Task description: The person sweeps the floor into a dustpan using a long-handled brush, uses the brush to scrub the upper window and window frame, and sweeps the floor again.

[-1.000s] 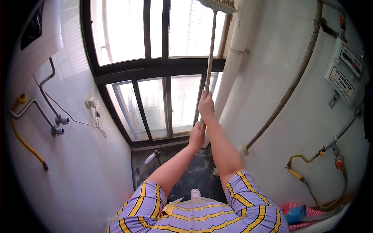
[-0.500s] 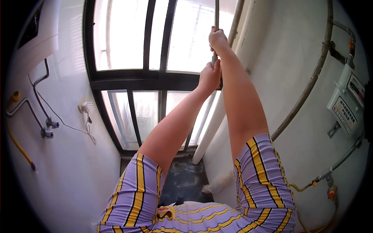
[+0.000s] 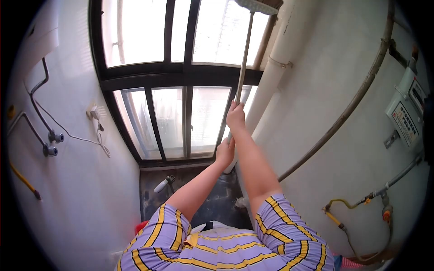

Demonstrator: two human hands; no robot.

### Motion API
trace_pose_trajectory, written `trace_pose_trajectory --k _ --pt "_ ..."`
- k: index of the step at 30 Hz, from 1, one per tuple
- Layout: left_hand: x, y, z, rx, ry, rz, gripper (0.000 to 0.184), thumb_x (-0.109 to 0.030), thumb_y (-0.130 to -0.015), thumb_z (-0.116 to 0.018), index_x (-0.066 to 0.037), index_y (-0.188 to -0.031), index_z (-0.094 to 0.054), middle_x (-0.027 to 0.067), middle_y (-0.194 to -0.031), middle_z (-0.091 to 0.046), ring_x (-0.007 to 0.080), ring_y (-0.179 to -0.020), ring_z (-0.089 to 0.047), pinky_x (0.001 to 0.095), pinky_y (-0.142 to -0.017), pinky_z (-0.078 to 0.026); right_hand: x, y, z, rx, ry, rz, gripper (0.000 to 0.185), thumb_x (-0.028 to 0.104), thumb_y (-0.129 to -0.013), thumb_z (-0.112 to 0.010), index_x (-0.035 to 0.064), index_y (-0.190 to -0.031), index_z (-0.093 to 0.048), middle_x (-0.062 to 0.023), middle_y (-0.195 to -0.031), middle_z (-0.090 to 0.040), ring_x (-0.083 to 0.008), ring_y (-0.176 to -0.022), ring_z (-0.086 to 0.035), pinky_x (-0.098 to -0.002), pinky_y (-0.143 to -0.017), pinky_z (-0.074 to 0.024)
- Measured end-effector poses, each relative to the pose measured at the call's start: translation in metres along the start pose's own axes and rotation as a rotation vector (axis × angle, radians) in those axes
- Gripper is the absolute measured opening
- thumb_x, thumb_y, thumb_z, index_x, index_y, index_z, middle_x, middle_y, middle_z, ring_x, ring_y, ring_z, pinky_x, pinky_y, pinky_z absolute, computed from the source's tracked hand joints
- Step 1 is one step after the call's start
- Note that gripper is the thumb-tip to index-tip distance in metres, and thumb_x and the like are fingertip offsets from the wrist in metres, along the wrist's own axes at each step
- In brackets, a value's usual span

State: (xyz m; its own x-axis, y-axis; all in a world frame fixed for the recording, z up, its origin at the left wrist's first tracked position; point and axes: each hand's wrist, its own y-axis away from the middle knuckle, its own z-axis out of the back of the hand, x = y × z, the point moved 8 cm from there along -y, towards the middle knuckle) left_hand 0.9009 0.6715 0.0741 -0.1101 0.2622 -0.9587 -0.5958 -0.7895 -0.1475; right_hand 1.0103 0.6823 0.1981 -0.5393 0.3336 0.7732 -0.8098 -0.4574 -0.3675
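Observation:
A long-handled broom (image 3: 244,58) points upward in front of the window, its pale, wide head (image 3: 260,6) cut off by the top edge. My right hand (image 3: 235,116) is closed around the handle. Just below it my left hand (image 3: 225,154) grips the lower end of the same handle. Both arms stretch forward, and the broom head is up near the top of the window (image 3: 183,77) and the white vertical pipe (image 3: 276,58).
On the dark surface (image 3: 205,198) below lies a white-handled brush (image 3: 163,184). The left wall carries hoses, valves (image 3: 53,143) and a plugged socket (image 3: 93,113). A gas meter (image 3: 404,117) and a long pipe (image 3: 341,119) run along the right wall.
Both hands have come down and nearer to me with the handle, so the broom head now shows at the top. My view has tilted downward, revealing the brush below.

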Motion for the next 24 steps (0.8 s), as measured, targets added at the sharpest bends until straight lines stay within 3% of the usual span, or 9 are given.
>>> trace_pose_trajectory --k 5,9,15,17,20,23,24 --pt "0.040 0.088 0.023 0.012 -0.049 0.007 0.057 -0.052 -0.100 -0.042 0.003 -0.101 -0.056 0.0315 -0.093 -0.064 0.0516 -0.095 -0.059 0.0539 -0.076 -0.046 -0.038 0.093 -0.018 0.051 -0.051 -0.076 0.042 0.037 -0.105 -0.035 -0.0035 -0.111 -0.044 -0.0342 -0.093 -0.064 -0.0522 -0.093 -0.061 -0.0555 -0.079 -0.0491" --pt "0.016 0.109 0.041 0.006 -0.006 -0.080 0.058 -0.053 -0.100 -0.042 0.003 -0.099 -0.055 0.0323 -0.091 -0.063 0.0522 -0.094 -0.058 0.0553 -0.074 -0.045 -0.027 0.113 -0.004 0.008 -0.097 -0.063 0.042 0.038 -0.105 -0.035 -0.0023 -0.112 -0.046 -0.0319 -0.093 -0.065 -0.0517 -0.092 -0.061 -0.0549 -0.079 -0.0483" --pt "-0.055 0.047 0.046 -0.079 0.041 -0.200 0.061 -0.052 -0.100 -0.042 0.007 -0.094 -0.056 0.0327 -0.083 -0.062 0.0522 -0.085 -0.060 0.0540 -0.070 -0.046 0.056 0.046 0.044 -0.057 -0.110 -0.005 0.048 0.044 -0.105 -0.034 -0.0006 -0.115 -0.048 -0.0282 -0.095 -0.066 -0.0468 -0.092 -0.064 -0.0527 -0.081 -0.0498" --pt "-0.088 0.018 0.049 -0.078 0.051 -0.233 0.061 -0.053 -0.100 -0.042 0.006 -0.094 -0.057 0.0323 -0.083 -0.063 0.0518 -0.084 -0.060 0.0530 -0.071 -0.046 0.081 0.011 0.056 -0.114 -0.103 0.053 0.047 0.042 -0.105 -0.034 -0.0022 -0.113 -0.046 -0.0318 -0.095 -0.065 -0.0498 -0.093 -0.063 -0.0551 -0.079 -0.0503" --pt "-0.121 -0.017 0.047 -0.039 0.053 -0.205 0.062 -0.054 -0.100 -0.041 0.005 -0.094 -0.057 0.0317 -0.085 -0.063 0.0509 -0.086 -0.060 0.0515 -0.073 -0.047 0.089 -0.044 0.057 -0.057 -0.148 -0.039 0.047 0.043 -0.105 -0.034 -0.0026 -0.114 -0.045 -0.0339 -0.098 -0.065 -0.0501 -0.097 -0.063 -0.0544 -0.082 -0.0513" --pt "-0.111 -0.031 0.040 0.023 0.055 -0.120 0.062 -0.055 -0.101 -0.040 0.004 -0.096 -0.058 0.0309 -0.089 -0.065 0.0503 -0.091 -0.060 0.0506 -0.076 -0.047 0.071 -0.068 0.043 -0.119 -0.028 0.022 0.049 0.046 -0.104 -0.034 -0.0002 -0.114 -0.046 -0.0275 -0.091 -0.067 -0.0454 -0.082 -0.067 -0.0489 -0.065 -0.0548" --pt "-0.100 -0.030 0.038 0.029 0.049 -0.114 0.062 -0.054 -0.101 -0.040 0.004 -0.097 -0.059 0.0307 -0.089 -0.065 0.0503 -0.091 -0.060 0.0505 -0.076 -0.047 0.066 -0.062 0.038 -0.107 -0.039 0.017 0.049 0.045 -0.104 -0.035 -0.0012 -0.115 -0.047 -0.0285 -0.093 -0.067 -0.0457 -0.087 -0.067 -0.0494 -0.071 -0.0549"
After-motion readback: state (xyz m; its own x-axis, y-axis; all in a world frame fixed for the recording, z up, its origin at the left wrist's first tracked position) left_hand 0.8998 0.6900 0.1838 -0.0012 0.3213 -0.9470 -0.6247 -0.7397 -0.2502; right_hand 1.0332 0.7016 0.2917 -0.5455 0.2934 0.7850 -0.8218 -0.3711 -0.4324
